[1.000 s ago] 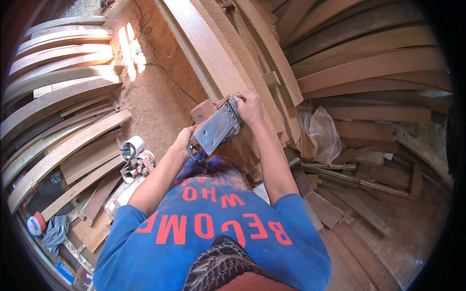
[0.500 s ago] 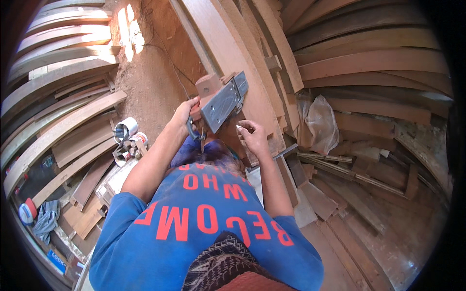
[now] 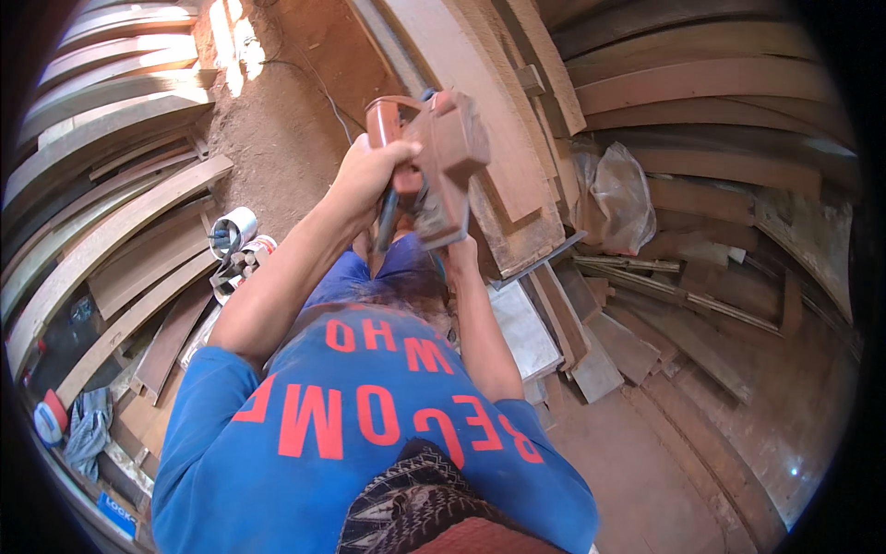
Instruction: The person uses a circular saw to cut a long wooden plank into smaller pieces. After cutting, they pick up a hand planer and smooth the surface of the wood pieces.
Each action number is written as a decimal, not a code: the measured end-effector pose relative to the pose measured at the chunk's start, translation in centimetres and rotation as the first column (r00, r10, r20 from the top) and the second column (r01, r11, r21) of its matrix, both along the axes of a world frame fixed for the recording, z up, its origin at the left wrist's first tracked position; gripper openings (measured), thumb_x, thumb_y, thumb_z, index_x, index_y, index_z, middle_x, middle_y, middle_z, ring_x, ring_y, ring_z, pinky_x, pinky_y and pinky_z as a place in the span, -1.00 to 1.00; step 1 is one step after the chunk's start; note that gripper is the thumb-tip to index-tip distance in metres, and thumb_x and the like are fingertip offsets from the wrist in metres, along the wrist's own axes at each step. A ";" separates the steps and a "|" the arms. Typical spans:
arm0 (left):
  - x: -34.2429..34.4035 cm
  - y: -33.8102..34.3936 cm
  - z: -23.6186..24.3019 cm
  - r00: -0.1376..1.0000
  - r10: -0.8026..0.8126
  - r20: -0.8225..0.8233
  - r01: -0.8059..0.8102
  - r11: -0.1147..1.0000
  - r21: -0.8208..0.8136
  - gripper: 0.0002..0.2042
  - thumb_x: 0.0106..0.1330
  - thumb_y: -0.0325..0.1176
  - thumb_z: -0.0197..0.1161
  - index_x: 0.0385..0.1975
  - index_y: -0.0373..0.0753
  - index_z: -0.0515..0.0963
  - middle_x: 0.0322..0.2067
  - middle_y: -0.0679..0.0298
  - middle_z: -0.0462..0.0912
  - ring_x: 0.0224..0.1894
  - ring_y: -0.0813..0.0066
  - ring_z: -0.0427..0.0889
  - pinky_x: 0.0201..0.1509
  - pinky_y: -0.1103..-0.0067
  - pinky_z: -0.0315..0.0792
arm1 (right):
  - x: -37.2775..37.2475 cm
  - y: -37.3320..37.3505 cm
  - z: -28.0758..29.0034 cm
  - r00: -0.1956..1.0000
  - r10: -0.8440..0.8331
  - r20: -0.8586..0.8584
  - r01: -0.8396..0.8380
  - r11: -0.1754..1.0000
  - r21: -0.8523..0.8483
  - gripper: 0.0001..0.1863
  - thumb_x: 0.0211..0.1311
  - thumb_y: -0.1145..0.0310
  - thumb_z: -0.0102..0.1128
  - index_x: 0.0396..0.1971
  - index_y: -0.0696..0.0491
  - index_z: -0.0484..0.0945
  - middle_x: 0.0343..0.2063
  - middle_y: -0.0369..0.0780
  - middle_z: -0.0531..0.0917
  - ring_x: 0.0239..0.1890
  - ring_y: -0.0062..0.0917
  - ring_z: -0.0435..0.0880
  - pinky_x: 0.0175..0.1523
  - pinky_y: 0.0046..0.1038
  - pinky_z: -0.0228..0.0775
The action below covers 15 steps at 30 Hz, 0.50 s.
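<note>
My left hand (image 3: 377, 175) is wrapped around the handle of a reddish-brown electric hand planer (image 3: 448, 171), its thumb on the near side of the body. The planer hangs in the air in front of my waist, slightly blurred, by the near end of a long wooden plank (image 3: 489, 111). My right hand (image 3: 463, 251) is just below the planer's near end. The planer covers most of its fingers, so whether it touches or grips anything does not show.
Stacked boards (image 3: 692, 106) fill the right side, and more boards (image 3: 120, 249) line the left. A clear plastic bag (image 3: 620, 198) hangs right of the plank. A white tub (image 3: 235, 231) with tools stands at left. A cable (image 3: 325, 88) runs over the dusty floor.
The planer has been turned, from its grey metal sole showing to its reddish body showing, and raised a little. My right hand has gone from open beside it to behind its near end.
</note>
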<state>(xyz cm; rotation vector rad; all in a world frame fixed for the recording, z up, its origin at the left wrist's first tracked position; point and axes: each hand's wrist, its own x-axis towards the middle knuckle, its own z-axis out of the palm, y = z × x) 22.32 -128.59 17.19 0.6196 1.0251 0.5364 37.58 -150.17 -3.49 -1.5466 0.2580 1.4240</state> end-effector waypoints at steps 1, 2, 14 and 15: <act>-1.8 -0.9 0.8 0.998 -0.042 -0.047 0.045 0.997 0.061 -0.58 0.27 -0.33 0.37 0.05 -0.32 0.42 -0.16 0.21 0.59 -0.17 0.49 0.63 -0.12 0.47 0.56 | 0.0 1.0 -1.5 0.982 -0.127 -0.141 0.133 0.990 0.036 -0.86 0.35 0.47 0.26 -0.16 0.15 0.67 -0.36 -0.25 0.70 -0.37 -0.54 0.65 -0.25 -0.47 0.55; -3.6 -1.6 1.2 0.976 -0.044 -0.212 0.068 0.992 0.106 -0.55 0.26 -0.33 0.38 0.08 -0.33 0.41 -0.15 0.19 0.60 -0.16 0.48 0.63 -0.10 0.47 0.56 | -0.3 1.3 -4.1 0.975 -0.166 -0.147 0.176 0.983 0.059 -0.88 0.40 0.42 0.26 -0.17 0.14 0.65 -0.37 -0.25 0.69 -0.37 -0.52 0.65 -0.25 -0.46 0.56; -23.7 -10.0 -4.7 0.635 0.027 -0.772 -0.031 0.999 0.010 -0.51 0.13 -0.42 0.35 0.02 -0.38 0.30 -0.34 0.11 0.60 -0.44 0.43 0.64 -0.42 0.50 0.55 | -0.5 8.3 -12.4 0.616 -0.697 -0.367 0.756 0.654 0.027 -0.80 0.32 0.52 0.36 -0.09 0.13 0.64 -0.23 -0.21 0.71 -0.24 -0.45 0.69 -0.19 -0.46 0.59; -24.3 -10.7 -5.0 0.620 0.049 -0.783 -0.042 0.999 0.030 -0.52 0.13 -0.44 0.34 0.01 -0.37 0.29 -0.35 0.12 0.59 -0.48 0.45 0.63 -0.47 0.52 0.53 | -0.4 8.4 -12.3 0.597 -0.714 -0.365 0.773 0.634 0.022 -0.76 0.31 0.56 0.35 -0.04 0.14 0.62 -0.17 -0.18 0.70 -0.19 -0.45 0.69 -0.18 -0.45 0.59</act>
